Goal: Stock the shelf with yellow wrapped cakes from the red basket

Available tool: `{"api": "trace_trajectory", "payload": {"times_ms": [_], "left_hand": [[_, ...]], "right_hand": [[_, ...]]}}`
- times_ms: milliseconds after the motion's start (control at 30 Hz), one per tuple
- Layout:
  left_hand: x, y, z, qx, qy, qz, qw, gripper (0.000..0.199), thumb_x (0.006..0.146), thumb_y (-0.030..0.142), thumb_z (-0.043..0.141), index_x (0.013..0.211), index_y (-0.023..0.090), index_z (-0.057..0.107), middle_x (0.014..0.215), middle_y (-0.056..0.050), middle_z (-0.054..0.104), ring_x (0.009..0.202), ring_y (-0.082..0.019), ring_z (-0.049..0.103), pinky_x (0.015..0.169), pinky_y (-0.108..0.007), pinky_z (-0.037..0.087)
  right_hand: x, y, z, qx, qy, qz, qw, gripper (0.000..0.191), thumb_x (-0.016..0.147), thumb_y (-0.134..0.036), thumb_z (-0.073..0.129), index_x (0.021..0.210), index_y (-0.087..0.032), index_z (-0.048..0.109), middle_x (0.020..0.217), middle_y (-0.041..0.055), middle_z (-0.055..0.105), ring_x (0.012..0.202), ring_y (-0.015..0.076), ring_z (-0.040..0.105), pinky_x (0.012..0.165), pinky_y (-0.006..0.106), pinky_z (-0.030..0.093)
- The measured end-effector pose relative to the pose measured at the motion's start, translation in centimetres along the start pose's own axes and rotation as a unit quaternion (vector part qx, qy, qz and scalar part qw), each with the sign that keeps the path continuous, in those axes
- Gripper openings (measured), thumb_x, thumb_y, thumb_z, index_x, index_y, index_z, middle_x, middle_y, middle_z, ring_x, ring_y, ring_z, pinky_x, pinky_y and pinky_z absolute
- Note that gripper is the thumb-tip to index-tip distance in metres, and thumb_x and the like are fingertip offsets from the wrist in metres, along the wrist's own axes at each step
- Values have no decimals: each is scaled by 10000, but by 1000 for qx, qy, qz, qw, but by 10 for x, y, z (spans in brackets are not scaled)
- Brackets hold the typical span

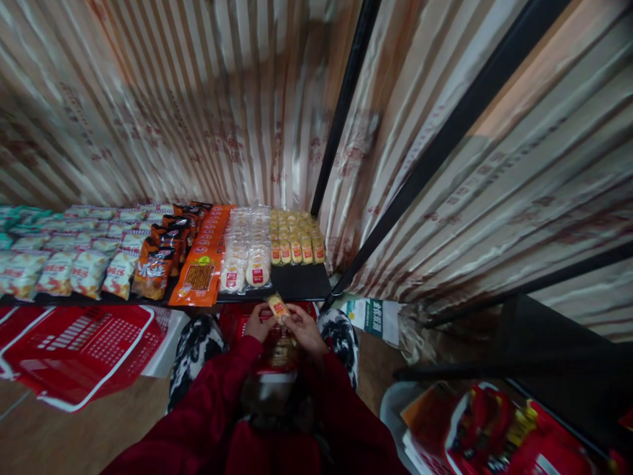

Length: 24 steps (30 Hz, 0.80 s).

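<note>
Well, the left hand and right hand have their fingers clamped on a small yellow packet (tilted between them) near the front edge of the black shelf, where similar yellow packets stand in rows.

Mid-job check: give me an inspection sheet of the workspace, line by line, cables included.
Surface: dark shelf with packaged goods in rows, including an orange bag and white round packets.
Job's things: small yellow packet held just off the shelf's front edge; similar-looking yellow packets at the shelf's right end.
Clutter: red basket below the shelf at left; red packages at lower right.
Hands: left hand and right hand both hold the small yellow packet.
Cables: nothing seen.
Surroundings: pleated, printed sheeting behind; black poles.
</note>
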<state>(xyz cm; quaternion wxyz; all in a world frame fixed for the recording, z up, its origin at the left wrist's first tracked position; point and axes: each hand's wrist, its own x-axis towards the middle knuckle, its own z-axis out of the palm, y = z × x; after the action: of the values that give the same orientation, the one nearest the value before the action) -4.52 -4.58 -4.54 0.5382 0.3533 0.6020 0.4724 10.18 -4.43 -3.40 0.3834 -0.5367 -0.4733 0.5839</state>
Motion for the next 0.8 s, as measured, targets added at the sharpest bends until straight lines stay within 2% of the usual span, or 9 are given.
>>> {"api": "trace_trajectory", "payload": {"times_ms": [67,133,200,300,367,433,567,667,800], "left_hand": [[2,4,-5,88,76,60,991,438,615,144,673,1041,131,575,942,-74,629,787,-152,624,785,-314,510],[2,11,-7,176,135,133,966,479,668,114,605,1144,122,547,1078,-117,585,888,-172,614,888,-358,478],[1,17,-6,224,129,197,946,501,692,83,548,1190,131,534,1169,-131,545,971,-188,594,941,-380,450],[-1,21,-2,250,50,250,934,453,673,54,524,1103,175,600,1184,-96,555,1063,-202,560,972,-377,430],[-3,20,0,247,4,234,940,397,665,53,531,1029,179,628,1109,-72,604,1044,-197,570,963,-364,434],[-4,17,1,234,-16,195,952,356,672,69,544,1003,174,626,1029,-55,641,966,-183,598,912,-344,458],[-3,10,3,182,-7,136,974,280,662,91,594,926,178,619,851,-1,662,787,-140,605,761,-271,482],[3,6,8,71,3,73,995,241,631,67,623,849,168,599,696,40,627,612,-94,560,615,-210,466],[10,5,19,-20,11,17,1000,216,659,74,630,842,157,549,677,33,633,531,-78,553,526,-195,469]], "right_hand": [[3,-4,-8,-44,13,-20,999,364,678,-374,625,980,-185,550,719,-20,611,628,120,571,593,234,442],[3,-13,-17,-112,1,-57,992,263,705,-338,617,914,-191,555,712,-30,597,616,109,550,582,218,425],[2,-26,-25,-194,-22,-107,975,209,728,-303,612,909,-201,586,705,-39,578,596,97,519,558,202,388],[-1,-47,-31,-306,-17,-163,938,218,728,-235,634,946,-223,650,721,-34,535,600,90,486,580,206,365],[0,-57,-32,-344,-16,-179,922,256,725,-199,642,977,-235,670,739,-27,515,615,90,481,605,210,371],[3,-62,-30,-352,-16,-184,918,320,727,-183,640,1043,-232,659,761,-22,517,626,92,482,619,214,387],[14,-58,-25,-328,19,-201,923,414,731,-195,628,1145,-202,608,837,4,568,664,110,506,662,245,437],[19,-48,-20,-260,83,-213,938,411,745,-232,599,1154,-189,590,976,51,596,761,134,548,678,261,478],[21,-37,-14,-173,180,-161,955,457,733,-303,607,1172,-189,549,1060,78,596,802,146,582,659,272,508]]}}
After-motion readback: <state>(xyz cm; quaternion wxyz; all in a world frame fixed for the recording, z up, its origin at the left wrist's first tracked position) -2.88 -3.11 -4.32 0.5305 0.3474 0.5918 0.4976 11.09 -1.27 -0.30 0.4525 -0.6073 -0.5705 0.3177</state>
